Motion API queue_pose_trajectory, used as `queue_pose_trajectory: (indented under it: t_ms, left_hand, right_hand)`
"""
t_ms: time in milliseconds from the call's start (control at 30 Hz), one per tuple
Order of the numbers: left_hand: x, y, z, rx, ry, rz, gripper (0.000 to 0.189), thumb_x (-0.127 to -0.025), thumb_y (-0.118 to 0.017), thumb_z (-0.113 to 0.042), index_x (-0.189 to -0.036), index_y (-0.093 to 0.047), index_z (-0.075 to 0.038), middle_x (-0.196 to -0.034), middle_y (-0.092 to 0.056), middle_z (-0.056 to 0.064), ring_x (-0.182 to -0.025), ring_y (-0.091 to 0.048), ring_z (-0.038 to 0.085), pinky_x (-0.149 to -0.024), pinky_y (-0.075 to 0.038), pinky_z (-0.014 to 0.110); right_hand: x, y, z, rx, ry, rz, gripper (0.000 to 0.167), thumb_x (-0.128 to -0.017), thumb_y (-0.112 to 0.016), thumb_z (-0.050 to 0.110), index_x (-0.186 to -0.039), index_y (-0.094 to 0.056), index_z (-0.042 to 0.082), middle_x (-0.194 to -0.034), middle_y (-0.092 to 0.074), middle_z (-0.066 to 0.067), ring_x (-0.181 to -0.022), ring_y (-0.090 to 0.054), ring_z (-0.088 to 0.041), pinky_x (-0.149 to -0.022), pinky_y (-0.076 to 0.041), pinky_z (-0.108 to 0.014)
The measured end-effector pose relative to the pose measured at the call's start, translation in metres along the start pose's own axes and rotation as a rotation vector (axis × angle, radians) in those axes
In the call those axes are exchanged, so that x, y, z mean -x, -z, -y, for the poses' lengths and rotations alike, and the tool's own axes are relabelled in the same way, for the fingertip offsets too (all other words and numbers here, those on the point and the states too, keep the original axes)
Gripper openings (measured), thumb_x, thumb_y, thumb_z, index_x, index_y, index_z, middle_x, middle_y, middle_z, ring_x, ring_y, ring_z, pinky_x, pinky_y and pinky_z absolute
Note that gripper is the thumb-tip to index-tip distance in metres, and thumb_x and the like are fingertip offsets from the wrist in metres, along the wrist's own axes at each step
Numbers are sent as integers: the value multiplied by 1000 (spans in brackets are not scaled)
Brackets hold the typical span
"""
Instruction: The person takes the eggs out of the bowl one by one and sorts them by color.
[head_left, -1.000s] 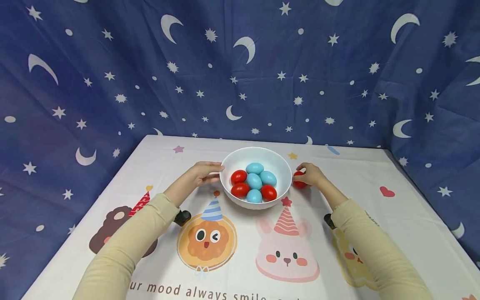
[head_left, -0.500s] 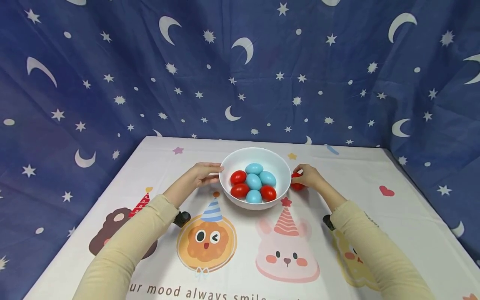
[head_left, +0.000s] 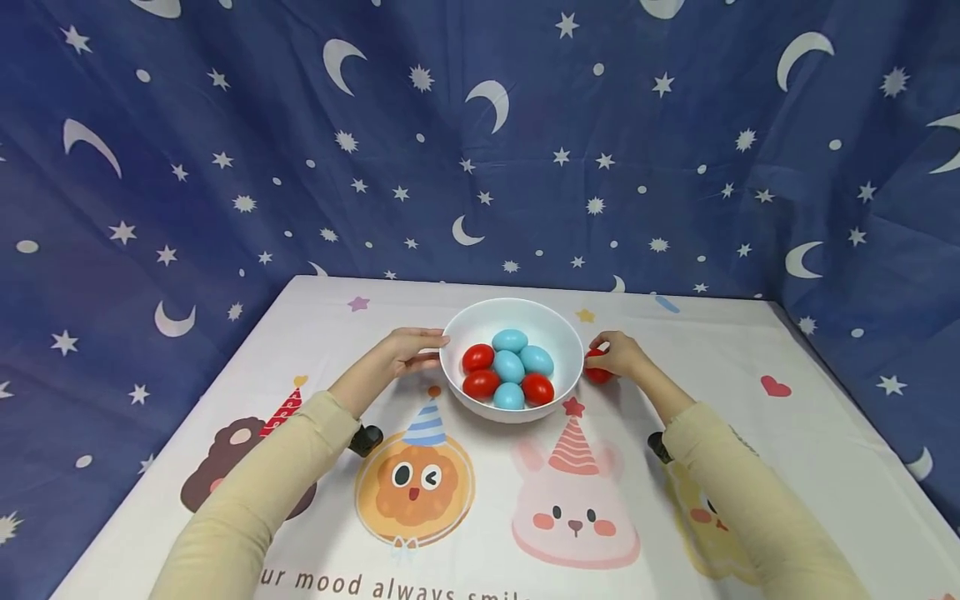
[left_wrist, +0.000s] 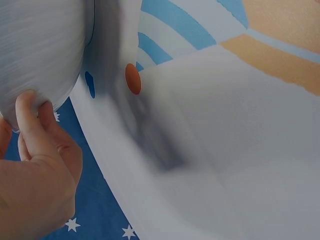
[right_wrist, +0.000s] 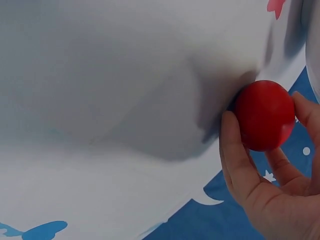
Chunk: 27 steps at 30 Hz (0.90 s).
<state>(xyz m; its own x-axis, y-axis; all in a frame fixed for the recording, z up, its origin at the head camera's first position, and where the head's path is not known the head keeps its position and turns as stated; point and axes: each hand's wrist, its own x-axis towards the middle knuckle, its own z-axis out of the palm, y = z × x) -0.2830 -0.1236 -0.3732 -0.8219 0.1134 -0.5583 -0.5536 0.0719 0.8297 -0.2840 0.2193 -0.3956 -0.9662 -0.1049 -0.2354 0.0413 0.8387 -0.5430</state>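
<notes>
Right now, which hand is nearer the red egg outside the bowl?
Right hand: it holds that red egg; the left hand is across the bowl, at its left rim.

Right hand (head_left: pixel 619 353) on red egg (head_left: pixel 597 375) beside bowl (head_left: pixel 512 314)

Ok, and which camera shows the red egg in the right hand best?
The right wrist view: the red egg looks big and mostly uncovered in the right hand. The head view shows it small, beside the white bowl, partly hidden by that hand. The left wrist view doesn't show it.
</notes>
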Motion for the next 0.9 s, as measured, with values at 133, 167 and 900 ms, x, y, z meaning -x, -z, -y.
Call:
queue_pose_trajectory:
  t_ms: [133,167,900]
  left_hand:
    - [-2,0,-1,-2,-5,-6,50,-92,-61,-11,-139,-46,-8,-111,-55,7,-72,-61,8,-63,-60,15]
    - [-2,0,-1,-1,-5,-8,49,-92,-61,-11,-139,-47,-8,-112,-55,7,-73,-61,9,-63,-60,15]
    - [0,-1,0,5,-1,13,50,-92,-61,-11,-139,-45,-8,-101,-56,4,-67,-61,7,-60,-59,15]
  right_hand:
    - [1,-1,-1,-15,11,-2,41,-84,-66,18,-115,-55,-7,-113,-55,-29,-95,-57,-34,-75,-62,-35]
    - [1,-2,-1,-18,9,1,41,-84,-67,19,-115,-55,-6,-113,-55,-28,-95,-57,-33,-75,-62,-34]
    - [3,-1,-1,3,-13,11,39,-86,-65,18,-116,-54,-5,-113,-54,-28,-94,-57,-32,-71,-62,-32]
